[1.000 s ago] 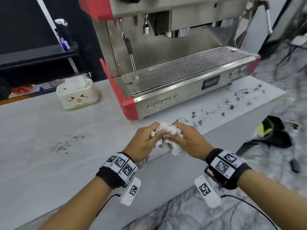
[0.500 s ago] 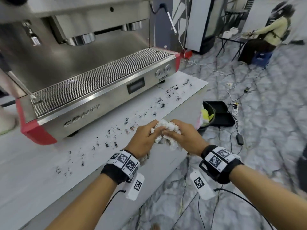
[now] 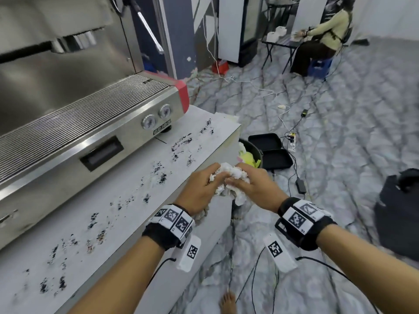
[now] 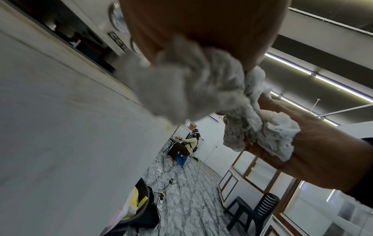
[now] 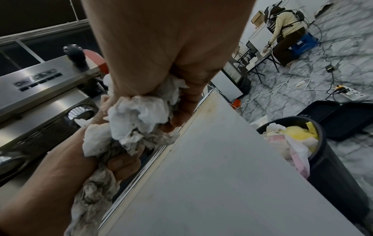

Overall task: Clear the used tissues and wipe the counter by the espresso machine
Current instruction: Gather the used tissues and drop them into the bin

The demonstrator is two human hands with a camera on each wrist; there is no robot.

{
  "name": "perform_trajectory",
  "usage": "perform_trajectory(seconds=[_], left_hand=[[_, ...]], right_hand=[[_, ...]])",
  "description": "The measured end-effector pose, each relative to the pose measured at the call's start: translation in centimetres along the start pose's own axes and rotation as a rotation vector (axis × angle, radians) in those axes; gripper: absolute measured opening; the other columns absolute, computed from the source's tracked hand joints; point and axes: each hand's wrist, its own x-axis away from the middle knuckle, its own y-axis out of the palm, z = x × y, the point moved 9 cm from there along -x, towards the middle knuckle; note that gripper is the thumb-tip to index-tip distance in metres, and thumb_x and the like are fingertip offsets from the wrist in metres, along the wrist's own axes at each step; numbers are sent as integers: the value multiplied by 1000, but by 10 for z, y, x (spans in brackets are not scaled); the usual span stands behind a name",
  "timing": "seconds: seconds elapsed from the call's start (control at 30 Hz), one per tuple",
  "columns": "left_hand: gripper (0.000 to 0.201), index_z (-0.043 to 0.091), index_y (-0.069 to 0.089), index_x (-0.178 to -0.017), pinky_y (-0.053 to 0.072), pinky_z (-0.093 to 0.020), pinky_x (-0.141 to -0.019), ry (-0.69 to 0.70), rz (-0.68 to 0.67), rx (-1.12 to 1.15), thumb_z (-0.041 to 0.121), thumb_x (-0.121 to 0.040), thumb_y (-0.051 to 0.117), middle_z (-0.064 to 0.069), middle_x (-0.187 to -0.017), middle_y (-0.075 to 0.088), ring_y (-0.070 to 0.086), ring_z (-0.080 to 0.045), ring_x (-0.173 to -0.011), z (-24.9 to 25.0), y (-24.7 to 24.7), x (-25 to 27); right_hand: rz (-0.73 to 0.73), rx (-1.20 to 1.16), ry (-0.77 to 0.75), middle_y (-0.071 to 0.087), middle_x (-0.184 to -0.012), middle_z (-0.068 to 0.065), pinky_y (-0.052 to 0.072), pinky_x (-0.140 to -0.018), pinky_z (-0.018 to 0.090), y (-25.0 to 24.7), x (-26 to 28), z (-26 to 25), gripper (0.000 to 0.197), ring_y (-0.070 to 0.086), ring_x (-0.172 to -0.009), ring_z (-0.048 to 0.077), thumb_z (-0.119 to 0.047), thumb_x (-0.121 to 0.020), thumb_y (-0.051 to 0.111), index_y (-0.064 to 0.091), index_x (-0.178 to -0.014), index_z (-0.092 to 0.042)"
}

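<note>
Overhead, from the head view, both hands meet at the front edge of the counter (image 3: 118, 207), just past its corner. The left hand (image 3: 199, 189) and right hand (image 3: 254, 189) have their fingers curled around one crumpled wad of tissues (image 3: 229, 175), which sits between them above the counter edge. Dark coffee grounds (image 3: 181, 146) lie scattered across the counter in front of the espresso machine (image 3: 86, 123), so the wiping looks not yet done. A black bin (image 3: 254, 150) with yellow and white rubbish stands on the floor just beyond the counter's end.

From the left wrist, the left hand (image 4: 201, 28) closes over a grey, bunched part of the tissues (image 4: 191, 89), and the right hand (image 4: 315, 143) grips the other end, which is speckled with dark bits.

From the right wrist, the right hand (image 5: 161, 55) has its fingers wrapped over the tissues (image 5: 137, 118), the left hand (image 5: 60, 167) pinches the lower, dirtier tail with its thumb, and the bin (image 5: 327, 159) is below, beside the counter.

The wad is likely light, soft and easily torn (possibly damp, judging by the grey patches), and it may shed grounds. I would hold it bunched in a closed fist around the middle, loose tails tucked in.
</note>
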Motion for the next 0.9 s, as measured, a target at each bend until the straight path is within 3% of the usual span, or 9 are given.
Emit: perform_trajectory(seconds=[0.1, 0.23, 0.3, 0.37, 0.43, 0.6, 0.7, 0.8, 0.9], left_hand=[[19, 27, 58, -87, 44, -31, -62, 3, -14, -34, 41, -94, 48, 5, -69, 60, 52, -8, -62, 1, 11, -43], [29, 16, 59, -93, 49, -37, -70, 0, -34, -22, 42, -93, 48, -9, -80, 66, 60, -22, -74, 0, 28, -92], [33, 12, 58, -93, 48, -39, -69, 1, -37, -17, 44, -93, 48, -13, -81, 65, 59, -24, -72, 0, 35, -112], [28, 13, 59, -93, 47, -32, -64, -2, -40, 17, 40, -94, 49, -9, -77, 66, 57, -12, -64, 3, 42, -133], [19, 18, 59, -91, 41, -16, -55, -1, -28, 45, 34, -94, 50, 5, -69, 62, 52, 1, -57, 5, 47, -152], [17, 28, 55, -80, 34, -10, -53, -30, 23, 58, 33, -95, 48, 17, -58, 56, 48, 2, -53, 0, 57, -195], [22, 18, 60, -94, 40, -15, -55, -70, 70, 60, 36, -95, 47, 8, -65, 60, 50, -1, -55, -9, 64, -219], [30, 16, 60, -102, 50, -38, -67, -114, 119, 23, 41, -95, 46, -11, -82, 68, 62, -22, -71, -20, 72, -242], [32, 11, 60, -104, 46, -39, -81, -182, 209, 10, 38, -95, 46, -8, -92, 68, 62, -22, -85, -31, 81, -272]], right_hand=[[23, -10, -1, 63, -78, 7, 43, -63, 28, -27, -27, 21, 27, 54, -68, 15, -36, -87, 64, 59, -89, -10], [49, -45, 18, 67, -88, 5, 49, -73, 31, -61, -55, 44, 27, 61, -82, 19, -37, -86, 65, 62, -95, -12], [61, -32, 22, 67, -84, 3, 48, -72, 31, -75, -65, 51, 24, 61, -79, 16, -36, -85, 65, 62, -92, -14], [67, -42, 21, 63, -77, -6, 45, -65, 22, -90, -77, 58, 11, 57, -71, 5, -34, -86, 65, 60, -85, -24], [64, -20, -6, 58, -70, -13, 39, -60, 13, -103, -91, 63, 15, 54, -65, -2, -33, -86, 65, 53, -78, -37], [46, -36, -15, 53, -63, -13, 36, -56, 13, -125, -131, 91, 22, 50, -59, -3, -31, -86, 65, 49, -73, -35], [-3, -75, -30, 55, -66, -12, 37, -58, 12, -134, -157, 111, 15, 50, -60, -4, -31, -86, 65, 54, -77, -30], [-65, -75, -65, 56, -66, -15, 38, -59, 10, -142, -184, 128, 19, 52, -62, -7, -29, -86, 66, 52, -75, -35], [-167, -80, -88, 61, -76, -13, 40, -62, 9, -153, -217, 152, 7, 56, -70, -8, -30, -86, 65, 59, -84, -28]])
